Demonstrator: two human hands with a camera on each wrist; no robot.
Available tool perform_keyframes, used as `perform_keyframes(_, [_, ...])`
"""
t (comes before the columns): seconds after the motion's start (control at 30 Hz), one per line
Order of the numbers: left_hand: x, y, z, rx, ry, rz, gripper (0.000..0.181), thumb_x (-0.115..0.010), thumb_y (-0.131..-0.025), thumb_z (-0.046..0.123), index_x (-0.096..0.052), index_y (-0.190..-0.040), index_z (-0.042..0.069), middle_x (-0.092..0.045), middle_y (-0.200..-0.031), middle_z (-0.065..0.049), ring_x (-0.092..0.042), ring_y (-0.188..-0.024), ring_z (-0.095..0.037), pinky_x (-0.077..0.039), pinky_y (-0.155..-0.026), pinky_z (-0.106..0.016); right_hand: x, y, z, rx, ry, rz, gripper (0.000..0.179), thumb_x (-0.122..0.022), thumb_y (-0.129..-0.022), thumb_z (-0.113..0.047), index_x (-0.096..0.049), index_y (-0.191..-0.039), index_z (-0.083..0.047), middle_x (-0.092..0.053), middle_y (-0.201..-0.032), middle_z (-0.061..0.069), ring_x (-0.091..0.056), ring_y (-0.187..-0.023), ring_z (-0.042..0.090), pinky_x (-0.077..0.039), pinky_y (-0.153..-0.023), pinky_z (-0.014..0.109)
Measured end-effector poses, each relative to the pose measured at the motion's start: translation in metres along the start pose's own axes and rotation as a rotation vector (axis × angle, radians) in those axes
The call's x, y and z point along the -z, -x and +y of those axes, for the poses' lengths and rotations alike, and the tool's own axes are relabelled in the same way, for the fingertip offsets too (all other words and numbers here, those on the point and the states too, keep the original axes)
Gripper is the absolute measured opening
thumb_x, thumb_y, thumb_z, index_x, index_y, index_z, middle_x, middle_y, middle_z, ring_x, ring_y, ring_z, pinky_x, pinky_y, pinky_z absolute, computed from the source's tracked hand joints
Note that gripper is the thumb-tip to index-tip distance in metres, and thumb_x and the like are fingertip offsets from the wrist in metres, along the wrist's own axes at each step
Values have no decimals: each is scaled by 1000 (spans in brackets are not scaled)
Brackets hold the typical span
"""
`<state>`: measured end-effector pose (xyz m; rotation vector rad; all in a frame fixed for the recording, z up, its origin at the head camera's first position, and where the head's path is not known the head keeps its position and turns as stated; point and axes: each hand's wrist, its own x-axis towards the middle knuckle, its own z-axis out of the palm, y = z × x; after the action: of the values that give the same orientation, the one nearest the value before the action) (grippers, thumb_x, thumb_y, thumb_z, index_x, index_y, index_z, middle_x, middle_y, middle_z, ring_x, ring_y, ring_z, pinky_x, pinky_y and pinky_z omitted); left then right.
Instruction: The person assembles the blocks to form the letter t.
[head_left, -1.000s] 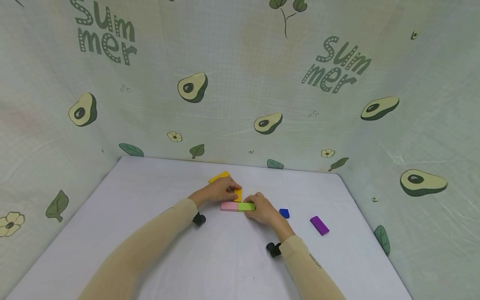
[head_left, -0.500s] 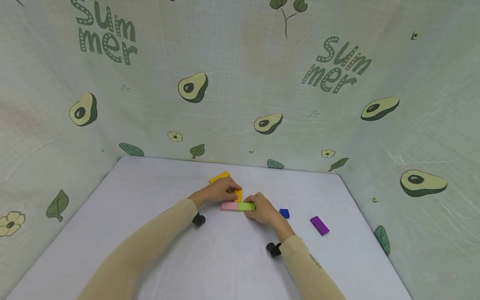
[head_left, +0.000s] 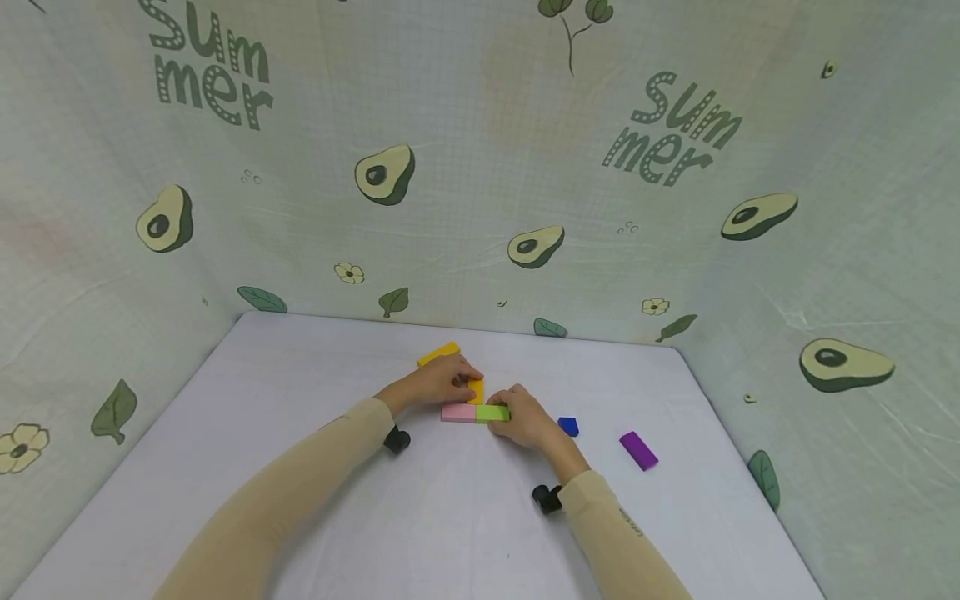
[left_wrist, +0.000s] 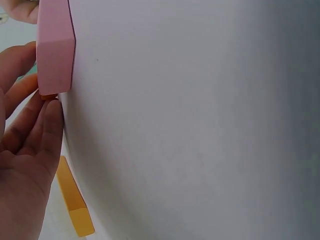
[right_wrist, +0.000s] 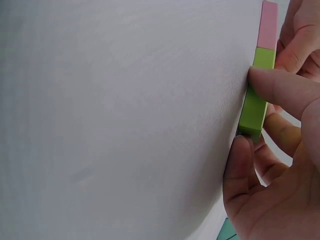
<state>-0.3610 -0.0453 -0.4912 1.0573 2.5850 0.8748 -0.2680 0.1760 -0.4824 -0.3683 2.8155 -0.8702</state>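
Note:
A pink block (head_left: 458, 413) and a light green block (head_left: 491, 414) lie end to end on the white table. Behind them a yellow block (head_left: 476, 391) points away, near their seam. My left hand (head_left: 438, 379) holds that yellow block between thumb and fingers; the left wrist view shows only an orange sliver of it past the pink block (left_wrist: 55, 55). At the free end of the green block (right_wrist: 255, 107), my right hand (head_left: 525, 419) grips it, thumb on the near side and fingers at the end and behind.
Another yellow block (head_left: 437, 353) lies just behind my left hand. To the right are a small blue block (head_left: 568, 427) and a purple block (head_left: 639, 451). A patterned cloth (head_left: 465, 167) hangs around the table's back and sides.

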Motion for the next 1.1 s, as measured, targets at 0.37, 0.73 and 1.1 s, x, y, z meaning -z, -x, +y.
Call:
perform_keyframes(0.37, [2, 0, -5, -33, -13, 1, 42, -72, -102, 23, -69, -142, 10, -68, -128, -2, -62, -107, -13, -55, -98, -31, -1, -1, 1, 3, 5, 1, 24, -78, -98, -15, -72, -121, -12, -54, -108, 7, -53, -95, 22, -50, -90, 41])
perform_keyframes(0.73, [8, 3, -6, -13, -7, 78, 42, -74, -102, 21, -69, -143, 13, -69, -126, -5, -66, -113, -19, -58, -98, -34, -2, -3, 3, 6, 13, -4, 25, -79, -97, -15, -73, -120, -11, -55, -108, 7, -53, -94, 21, -51, -92, 42])
perform_keyframes(1.1, [23, 5, -9, 11, 29, 238, 42, -75, -100, 15, -68, -141, 7, -69, -129, -15, -66, -113, -26, -57, -99, -40, -1, -2, 1, -29, 2, -3, 27, -79, -97, -17, -73, -122, -12, -55, -109, 7, -55, -96, 22, -53, -95, 43])
